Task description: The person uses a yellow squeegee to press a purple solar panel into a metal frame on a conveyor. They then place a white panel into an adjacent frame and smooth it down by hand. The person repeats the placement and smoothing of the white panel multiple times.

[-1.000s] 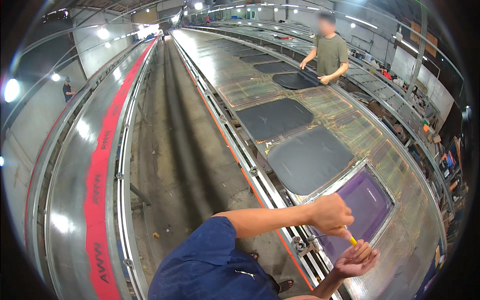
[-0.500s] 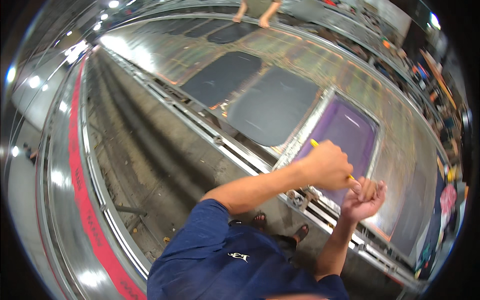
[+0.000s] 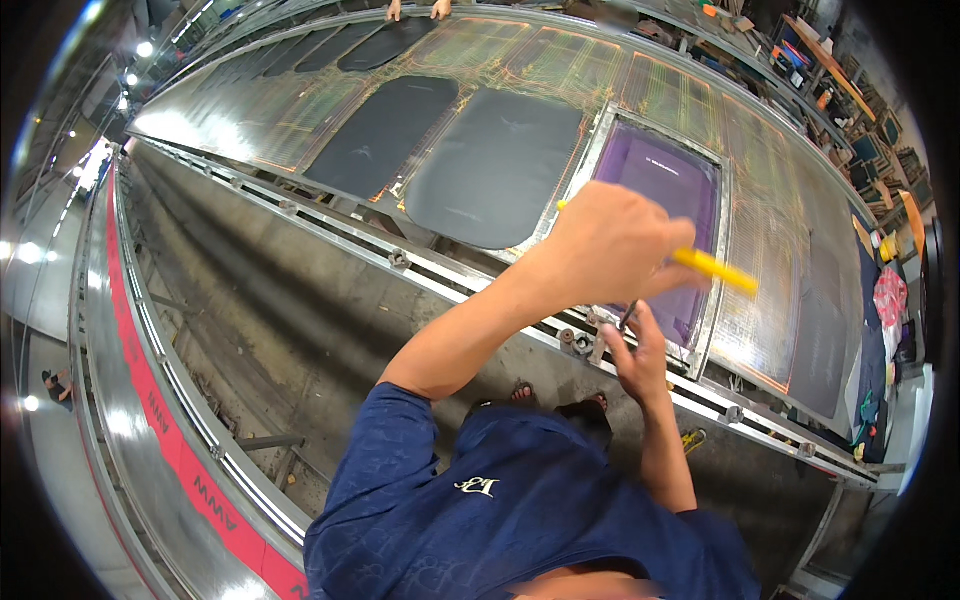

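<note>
My left hand [image 3: 622,240] is closed in a fist around a slim yellow stick-like tool [image 3: 715,270], whose other end shows at the far side of the fist. Just below it, my right hand [image 3: 640,355] pinches a small dark slim thing [image 3: 628,316] between thumb and fingers; its kind is too small to tell. Both hands are held over the near edge of a screen-printing frame [image 3: 722,225] with purple mesh [image 3: 655,185], which lies on the long table. Part of the frame is hidden behind my left hand.
Dark round-cornered panels [image 3: 495,165] lie in a row left of the frame. A metal rail with clamps [image 3: 400,258] follows the table's near edge. Another person's hands [image 3: 420,10] rest at the far side. A second long table with a red strip [image 3: 165,430] stands left across the aisle.
My hands have moved apart from each other. The yellow tool now sticks out to the right of my left fist, and the dark thing shows in my right fingers. The whole view has shifted.
</note>
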`<state>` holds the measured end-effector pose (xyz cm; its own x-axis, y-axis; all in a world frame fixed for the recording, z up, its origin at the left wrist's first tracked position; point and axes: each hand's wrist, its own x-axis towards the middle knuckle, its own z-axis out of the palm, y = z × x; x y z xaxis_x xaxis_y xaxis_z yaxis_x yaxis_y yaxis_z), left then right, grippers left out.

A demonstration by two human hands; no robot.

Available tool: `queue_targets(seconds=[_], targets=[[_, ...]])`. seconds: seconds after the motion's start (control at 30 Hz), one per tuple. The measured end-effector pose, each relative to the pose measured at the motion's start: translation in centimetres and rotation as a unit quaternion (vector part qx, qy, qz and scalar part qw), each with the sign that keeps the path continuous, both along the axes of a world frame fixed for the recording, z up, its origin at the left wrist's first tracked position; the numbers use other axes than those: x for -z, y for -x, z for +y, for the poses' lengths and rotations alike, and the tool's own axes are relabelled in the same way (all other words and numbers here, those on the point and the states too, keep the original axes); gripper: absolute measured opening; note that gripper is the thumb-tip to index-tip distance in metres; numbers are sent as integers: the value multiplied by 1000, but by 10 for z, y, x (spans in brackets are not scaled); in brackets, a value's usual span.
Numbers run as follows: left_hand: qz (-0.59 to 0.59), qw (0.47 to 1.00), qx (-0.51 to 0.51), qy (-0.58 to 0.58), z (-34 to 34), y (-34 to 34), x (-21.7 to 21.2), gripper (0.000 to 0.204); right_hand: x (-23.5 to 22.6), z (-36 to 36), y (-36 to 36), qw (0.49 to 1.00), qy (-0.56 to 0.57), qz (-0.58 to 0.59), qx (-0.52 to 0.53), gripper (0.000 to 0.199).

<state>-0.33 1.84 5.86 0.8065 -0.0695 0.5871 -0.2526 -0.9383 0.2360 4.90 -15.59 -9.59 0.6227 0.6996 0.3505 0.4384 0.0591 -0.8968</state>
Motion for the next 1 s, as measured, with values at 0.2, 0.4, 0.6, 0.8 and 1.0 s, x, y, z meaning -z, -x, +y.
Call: queue_targets(seconds=[0.2,0.4,0.6,0.8,1.0], targets=[[19,993,-101,65,-12,-14,-11,27,18,6,-64,975,157,-141,-65,12],[110,983,-141,32,-23,-28,2,21,48,5,-96,957,240,-29,-162,22],[162,965,-203,48,-48,-46,9,20,75,14,-98,955,210,-39,-206,26],[166,927,-332,55,-68,-47,24,18,107,29,-103,942,147,-115,-279,28],[201,819,-536,22,-96,-49,30,19,124,24,-108,925,154,-137,-320,31]])
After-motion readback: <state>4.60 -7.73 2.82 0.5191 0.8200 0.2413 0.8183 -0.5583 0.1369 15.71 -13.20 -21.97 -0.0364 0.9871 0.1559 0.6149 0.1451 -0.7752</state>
